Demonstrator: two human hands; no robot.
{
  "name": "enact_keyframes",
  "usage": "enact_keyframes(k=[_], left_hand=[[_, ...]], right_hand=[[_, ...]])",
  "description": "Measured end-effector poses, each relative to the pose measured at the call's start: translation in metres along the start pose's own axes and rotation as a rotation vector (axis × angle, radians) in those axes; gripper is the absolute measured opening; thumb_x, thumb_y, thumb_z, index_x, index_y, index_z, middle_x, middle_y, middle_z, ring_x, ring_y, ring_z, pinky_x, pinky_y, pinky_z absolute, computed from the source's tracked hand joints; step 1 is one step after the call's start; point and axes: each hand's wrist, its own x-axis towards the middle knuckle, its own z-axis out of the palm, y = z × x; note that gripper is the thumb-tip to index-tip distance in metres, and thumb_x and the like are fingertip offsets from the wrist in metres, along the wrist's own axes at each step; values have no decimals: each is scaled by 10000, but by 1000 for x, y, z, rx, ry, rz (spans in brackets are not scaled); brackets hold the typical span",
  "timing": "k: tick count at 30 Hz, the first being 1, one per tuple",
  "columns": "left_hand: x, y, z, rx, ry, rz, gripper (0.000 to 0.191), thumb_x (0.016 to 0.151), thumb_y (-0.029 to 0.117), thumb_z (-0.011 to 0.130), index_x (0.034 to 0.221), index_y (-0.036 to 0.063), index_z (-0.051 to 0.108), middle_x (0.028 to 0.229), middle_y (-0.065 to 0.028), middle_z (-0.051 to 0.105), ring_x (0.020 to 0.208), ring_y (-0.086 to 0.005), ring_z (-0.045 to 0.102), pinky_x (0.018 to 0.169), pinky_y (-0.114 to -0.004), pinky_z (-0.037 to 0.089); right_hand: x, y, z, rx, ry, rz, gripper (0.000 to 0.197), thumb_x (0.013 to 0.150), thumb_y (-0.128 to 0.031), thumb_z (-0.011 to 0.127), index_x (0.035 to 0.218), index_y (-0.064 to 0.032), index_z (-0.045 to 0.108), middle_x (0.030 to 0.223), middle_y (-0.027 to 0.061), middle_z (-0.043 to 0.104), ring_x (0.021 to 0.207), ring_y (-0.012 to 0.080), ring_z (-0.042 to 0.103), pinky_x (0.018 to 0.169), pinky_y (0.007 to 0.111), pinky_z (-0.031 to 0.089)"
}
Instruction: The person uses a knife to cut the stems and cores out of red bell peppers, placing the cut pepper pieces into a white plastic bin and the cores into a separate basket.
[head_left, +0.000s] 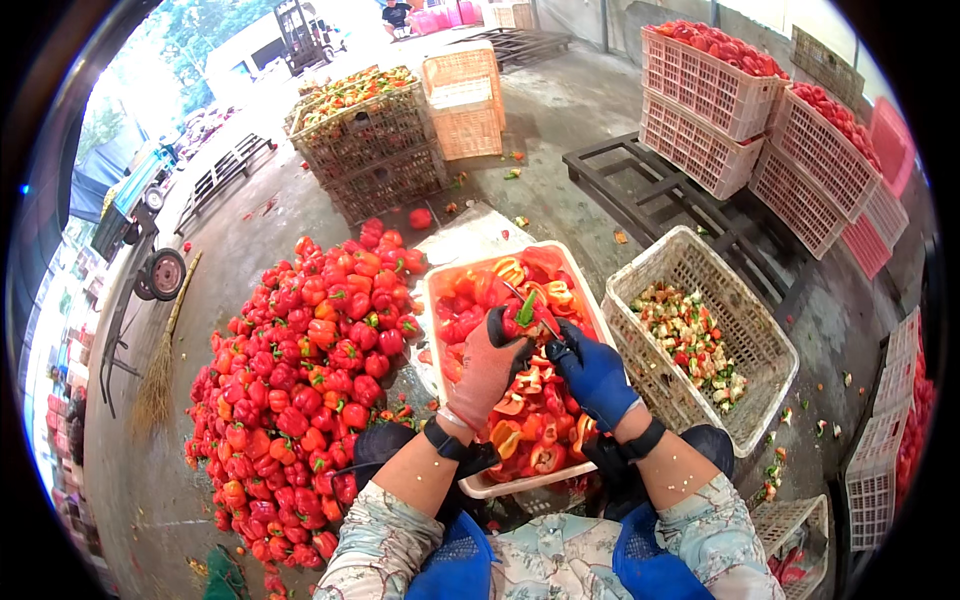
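Observation:
My left hand (491, 360), in a red and black work glove, grips a red bell pepper (517, 315) whose green stem faces up. In a blue glove, my right hand (589, 371) holds a thin knife (550, 328) against the pepper near its stem. My fingers hide the handle and part of the blade. Both hands are over a pale plastic crate (529, 491) of cut red and orange peppers (544, 454). To the right stands a white plastic crate (701, 244) with trimmed stems and cores (694, 341) inside.
A big heap of whole red peppers (300, 390) covers the floor on my left, near a straw broom (157, 382). Dark crates (375, 142) of scraps stand ahead. Stacked crates (705, 97) of red peppers stand at right, beside a metal pallet (637, 180). A person (396, 15) sits far off.

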Motion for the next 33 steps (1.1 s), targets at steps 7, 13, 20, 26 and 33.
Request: enact_keyframes(k=[7,13,20,26,33], left_hand=[[8,3,-22,-657,-29,-444,242,856,47,622,1095,9,623,898,-73,670,781,-181,677,608,-325,580],[3,-8,-10,-258,-27,-217,339,824,-38,641,1153,11,575,1015,-66,660,844,-164,670,711,-272,561],[-19,-3,27,395,-175,-63,649,757,49,739,1326,21,428,1203,-232,568,1098,-369,590,895,-411,502],[-26,-14,30,391,-245,72,576,777,56,717,1287,18,451,1174,-257,568,1088,-417,581,891,-434,494],[-18,8,20,96,-427,-184,441,787,14,703,1193,39,532,1058,-104,611,998,-199,592,839,-317,485]], right_hand=[[-2,39,18,447,-300,504,313,940,-345,615,1132,-98,627,693,33,601,540,120,553,475,287,451],[0,31,13,885,16,242,174,900,-225,694,1001,-97,632,722,-16,590,533,62,504,474,232,422],[16,16,21,1011,-21,163,248,842,-106,735,1052,-85,603,787,-5,622,599,89,582,516,226,454],[12,29,12,1046,-178,303,133,909,-201,666,967,-103,599,714,1,611,551,108,577,490,226,449],[-1,15,-2,975,-227,396,196,910,-296,637,830,-118,629,578,-12,542,444,88,480,420,210,343]])
